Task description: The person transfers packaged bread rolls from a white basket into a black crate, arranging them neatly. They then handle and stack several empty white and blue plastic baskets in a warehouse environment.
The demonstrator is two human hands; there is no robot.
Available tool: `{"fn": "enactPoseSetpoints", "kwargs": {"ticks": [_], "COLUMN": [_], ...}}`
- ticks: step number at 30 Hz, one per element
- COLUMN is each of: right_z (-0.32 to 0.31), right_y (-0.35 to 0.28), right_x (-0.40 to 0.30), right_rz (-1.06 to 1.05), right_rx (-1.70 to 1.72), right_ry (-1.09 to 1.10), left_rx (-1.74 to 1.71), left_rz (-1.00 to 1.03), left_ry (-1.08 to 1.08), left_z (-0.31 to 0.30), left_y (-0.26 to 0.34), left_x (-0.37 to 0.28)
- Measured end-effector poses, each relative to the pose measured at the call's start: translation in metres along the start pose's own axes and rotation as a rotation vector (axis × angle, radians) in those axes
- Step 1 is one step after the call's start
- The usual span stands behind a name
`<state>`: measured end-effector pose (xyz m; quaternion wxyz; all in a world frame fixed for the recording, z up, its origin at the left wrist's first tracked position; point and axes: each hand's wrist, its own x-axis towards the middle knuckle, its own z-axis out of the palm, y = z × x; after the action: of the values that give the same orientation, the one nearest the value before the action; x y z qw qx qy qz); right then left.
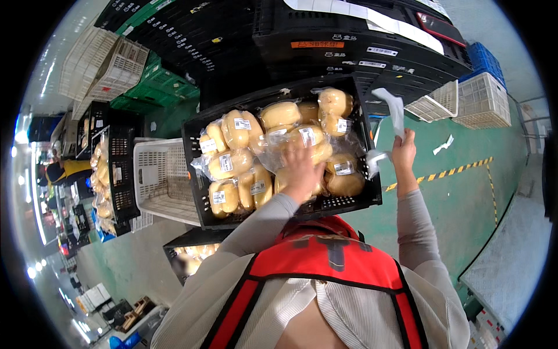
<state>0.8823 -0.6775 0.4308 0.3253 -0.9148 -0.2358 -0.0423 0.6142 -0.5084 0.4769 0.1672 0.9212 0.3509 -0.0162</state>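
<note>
A black plastic crate (285, 90) before me holds several clear bags of yellow potatoes (235, 126), most bearing white printed labels (225, 162). My left hand (301, 168) lies on a labelled bag near the crate's middle, its fingers spread over the plastic. Whether it grips that bag I cannot tell. To the right of the crate, my right hand (404, 148) is shut on a white paper strip (396, 109). The strip stands up above the fist and looks blurred, and a curled end hangs by the crate's right rim.
Stacked black crates (301, 52) rise beyond, with a long paper strip (370, 19) and a red-edged phone (440, 28) on top. A white crate (163, 179) adjoins on the left. Paper scrap (443, 144) and striped tape (453, 169) mark the green floor. Another person (65, 170) is far left.
</note>
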Motion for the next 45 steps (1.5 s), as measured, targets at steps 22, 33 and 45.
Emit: {"fn": "enactPoseSetpoints", "kwargs": {"ticks": [22, 33, 45], "right_z": [0.055, 0.012, 0.021], "right_y": [-0.049, -0.117, -0.088], "right_x": [0.004, -0.032, -0.047], "right_rz": [0.617, 0.574, 0.573], "right_rx": [0.515, 0.373, 0.395], "right_ry": [-0.789, -0.477, -0.494], "left_rx": [-0.743, -1.247, -1.073], "left_rz": [-0.668, -0.697, -0.716], "left_ry": [0.358, 0.067, 0.262], "left_z": [-0.048, -0.001, 0.028], "left_y": [-0.354, -0.395, -0.375], "left_x": [-0.1, -0.063, -0.07]}}
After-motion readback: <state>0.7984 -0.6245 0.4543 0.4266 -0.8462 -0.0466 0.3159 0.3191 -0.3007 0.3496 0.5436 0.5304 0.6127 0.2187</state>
